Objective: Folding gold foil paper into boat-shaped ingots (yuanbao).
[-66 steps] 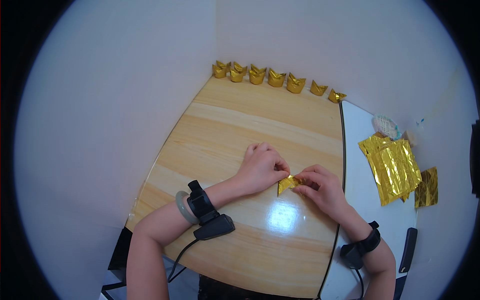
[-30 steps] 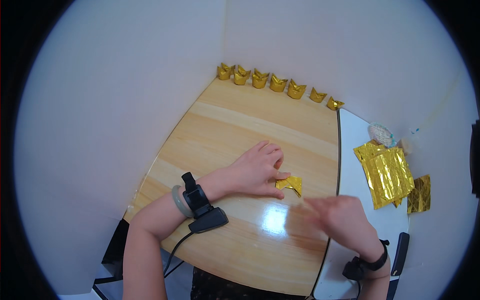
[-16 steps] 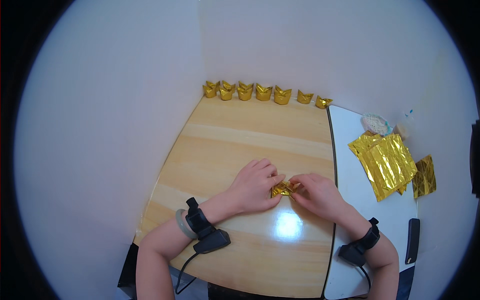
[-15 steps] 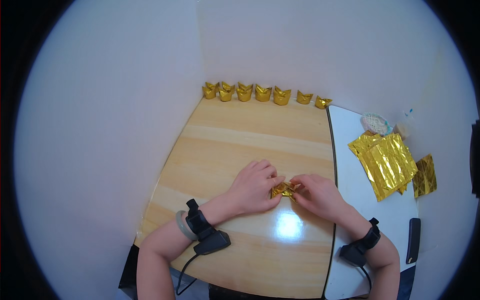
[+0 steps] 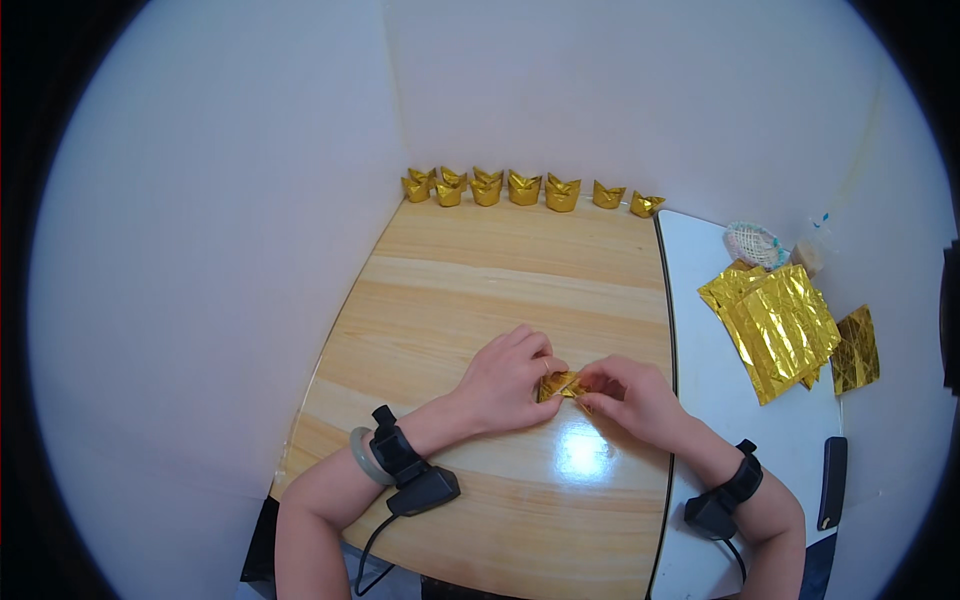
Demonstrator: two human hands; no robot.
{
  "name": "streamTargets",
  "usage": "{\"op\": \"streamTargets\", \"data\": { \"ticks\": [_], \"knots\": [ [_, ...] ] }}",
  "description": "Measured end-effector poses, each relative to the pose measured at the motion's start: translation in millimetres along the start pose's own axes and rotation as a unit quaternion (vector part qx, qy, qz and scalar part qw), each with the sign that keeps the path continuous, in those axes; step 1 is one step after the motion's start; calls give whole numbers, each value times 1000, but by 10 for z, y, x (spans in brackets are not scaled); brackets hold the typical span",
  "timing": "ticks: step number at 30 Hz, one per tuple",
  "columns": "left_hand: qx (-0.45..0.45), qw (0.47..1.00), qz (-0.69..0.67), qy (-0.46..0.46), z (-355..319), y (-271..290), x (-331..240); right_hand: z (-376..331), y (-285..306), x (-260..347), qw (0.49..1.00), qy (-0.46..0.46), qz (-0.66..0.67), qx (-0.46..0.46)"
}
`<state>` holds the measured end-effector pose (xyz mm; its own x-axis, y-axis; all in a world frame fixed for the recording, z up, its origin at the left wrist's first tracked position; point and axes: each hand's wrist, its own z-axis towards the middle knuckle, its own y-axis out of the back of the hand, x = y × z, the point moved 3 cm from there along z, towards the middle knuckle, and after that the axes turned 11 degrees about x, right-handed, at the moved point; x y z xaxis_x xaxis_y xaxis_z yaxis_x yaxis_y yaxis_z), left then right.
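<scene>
A small folded piece of gold foil paper [image 5: 560, 385] lies low over the wooden table, pinched between both hands. My left hand [image 5: 508, 380] grips its left end between thumb and fingers. At the right end, my right hand [image 5: 632, 398] is closed on the foil paper, its thumb and fingertips at the edge. The fingers partly cover the folds, so the exact shape is hard to make out. Each forearm wears a black strap with a cabled box, and a pale bangle sits on the left one.
Several folded gold paper ingots [image 5: 524, 188] line the back edge of the wooden table [image 5: 480, 500]. On the white table [image 5: 720, 530] at right lie a stack of gold foil sheets [image 5: 785, 330], a white netted item [image 5: 753, 245] and a dark long object [image 5: 832, 483]. Walls rise left and behind.
My right hand has shifted slightly left and nearer along the foil paper, covering more of its right end. My left hand keeps its hold almost in place.
</scene>
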<state>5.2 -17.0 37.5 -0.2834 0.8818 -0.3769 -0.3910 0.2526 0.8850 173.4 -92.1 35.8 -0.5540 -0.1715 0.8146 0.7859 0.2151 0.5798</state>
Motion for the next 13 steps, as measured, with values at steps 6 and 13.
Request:
{"op": "streamTargets", "data": {
  "ticks": [6, 13],
  "knots": [
    [-5, 997, -80, -20, 20, -28, 8, 24, 44, 2, 963, 101, -234, -85],
    [72, 852, -501, 137, 8, -143, 135, 35, 26, -122, 977, -43, 205, -35]
  ]
}}
